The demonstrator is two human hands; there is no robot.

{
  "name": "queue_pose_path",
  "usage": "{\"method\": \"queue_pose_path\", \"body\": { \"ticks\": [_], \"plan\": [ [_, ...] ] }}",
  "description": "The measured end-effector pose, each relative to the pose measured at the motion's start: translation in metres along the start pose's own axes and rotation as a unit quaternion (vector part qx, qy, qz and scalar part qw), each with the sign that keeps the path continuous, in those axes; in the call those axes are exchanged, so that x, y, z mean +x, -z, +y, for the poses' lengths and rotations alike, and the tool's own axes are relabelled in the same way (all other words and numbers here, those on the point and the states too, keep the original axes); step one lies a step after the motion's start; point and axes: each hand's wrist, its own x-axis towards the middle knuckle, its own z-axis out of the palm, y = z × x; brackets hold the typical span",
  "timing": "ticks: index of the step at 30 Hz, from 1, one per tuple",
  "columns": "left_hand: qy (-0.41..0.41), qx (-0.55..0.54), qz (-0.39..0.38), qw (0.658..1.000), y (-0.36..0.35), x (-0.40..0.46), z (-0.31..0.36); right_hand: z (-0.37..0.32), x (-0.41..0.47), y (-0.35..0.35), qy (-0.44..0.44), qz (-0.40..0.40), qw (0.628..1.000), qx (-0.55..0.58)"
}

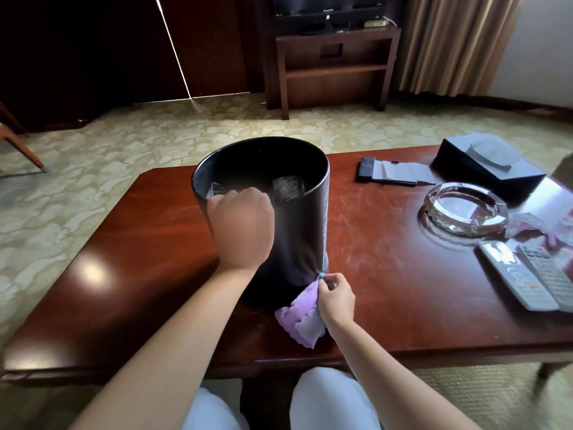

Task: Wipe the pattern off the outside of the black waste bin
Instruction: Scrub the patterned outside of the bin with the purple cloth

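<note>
The black waste bin (pixel 297 231) stands upright on the dark red wooden table (pixel 387 274), near its front middle. My left hand (pixel 240 226) is closed over the bin's near rim, fingers inside. My right hand (pixel 335 297) pinches a purple cloth (pixel 302 318) and presses its tip against the bin's lower right side, near the base. A faint pale pattern (pixel 325 225) runs down the bin's right edge above the cloth. Crumpled rubbish lies inside the bin.
To the right on the table are a glass ashtray (pixel 465 209), two remote controls (pixel 527 274), a dark tissue box (pixel 486 162), a notepad with a pen (pixel 393 173) and a crumpled wrapper (pixel 539 226). A TV stand (pixel 335 66) stands beyond on the patterned carpet.
</note>
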Motion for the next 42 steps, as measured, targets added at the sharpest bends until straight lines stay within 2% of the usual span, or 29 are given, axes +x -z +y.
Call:
{"method": "queue_pose_path", "body": {
  "ticks": [6, 13, 16, 26, 31, 37, 42],
  "plan": [
    [0.009, 0.017, 0.002, 1.000, 0.000, 0.002, 0.005, 0.013, -0.004, -0.001, 0.014, 0.000, 1.000, -0.023],
    [0.027, 0.086, -0.067, 0.994, -0.010, 0.006, 0.044, 0.019, -0.010, -0.004, 0.015, 0.012, 1.000, -0.012],
    [0.063, 0.066, -0.053, 0.994, -0.015, 0.007, 0.050, 0.020, -0.009, -0.003, 0.013, 0.009, 1.000, 0.000],
    [0.056, 0.025, -0.061, 0.996, -0.012, 0.006, 0.044, 0.003, 0.030, -0.002, -0.059, 0.040, 0.997, 0.028],
    [0.053, 0.027, -0.060, 0.996, -0.014, 0.006, 0.044, -0.003, 0.042, 0.007, -0.048, 0.011, 0.999, -0.006],
    [0.046, 0.024, -0.055, 0.997, -0.014, 0.006, 0.042, 0.018, 0.006, -0.002, -0.016, -0.008, 1.000, -0.016],
    [0.046, 0.020, -0.059, 0.997, -0.013, 0.006, 0.041, 0.007, 0.021, 0.003, -0.059, 0.025, 0.998, 0.016]
  ]
}}
